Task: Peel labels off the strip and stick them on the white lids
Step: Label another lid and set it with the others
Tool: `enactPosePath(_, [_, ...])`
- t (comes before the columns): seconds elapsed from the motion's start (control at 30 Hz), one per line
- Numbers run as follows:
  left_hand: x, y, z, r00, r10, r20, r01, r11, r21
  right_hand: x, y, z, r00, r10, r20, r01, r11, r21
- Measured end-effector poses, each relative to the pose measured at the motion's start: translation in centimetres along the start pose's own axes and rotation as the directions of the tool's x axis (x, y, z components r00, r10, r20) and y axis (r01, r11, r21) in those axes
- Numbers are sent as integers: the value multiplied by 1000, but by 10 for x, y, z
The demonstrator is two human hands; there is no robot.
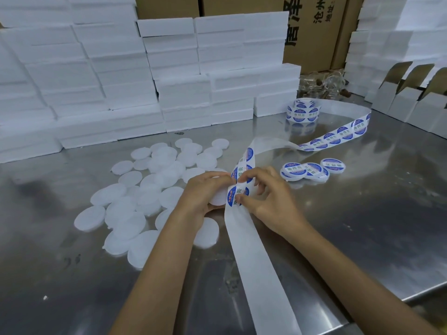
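You are working over a steel table [362, 226] that is carrying everything else. Stacks of white foam boxes [96, 81] are standing along its far edge, with brown cartons [314, 25] rising behind them. The label strip [256, 269] is running from a roll [303, 112] at the far right, looping across the table and passing between your hands toward you. A heap of bare white lids [150, 189] is lying to your left, and three labelled lids [312, 169] are sitting together to the right of the strip. Your left hand [203, 197] is curling round one white lid [219, 197], holding it just beside the strip. Your right hand [271, 197] is pinching the strip at a blue label [238, 195], fingertips closed on it; whether that label is lifting free is hard to tell.
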State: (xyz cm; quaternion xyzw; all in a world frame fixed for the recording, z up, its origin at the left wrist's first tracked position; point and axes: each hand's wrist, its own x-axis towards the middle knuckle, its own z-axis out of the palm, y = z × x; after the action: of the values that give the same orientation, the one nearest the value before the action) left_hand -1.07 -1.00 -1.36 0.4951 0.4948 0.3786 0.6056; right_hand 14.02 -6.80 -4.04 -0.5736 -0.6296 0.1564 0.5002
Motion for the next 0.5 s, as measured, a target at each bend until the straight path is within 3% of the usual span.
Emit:
enactPosePath(0.27, [2,-1,-2,999,33,-33,-31,997,64,-3,-4,-2,962,-270,-47,241,916,-320])
enactPosePath(0.5, [-1,1,2,998,36,-54,-31,996,79,-3,-4,-2,954,-300,-15,282,910,-304])
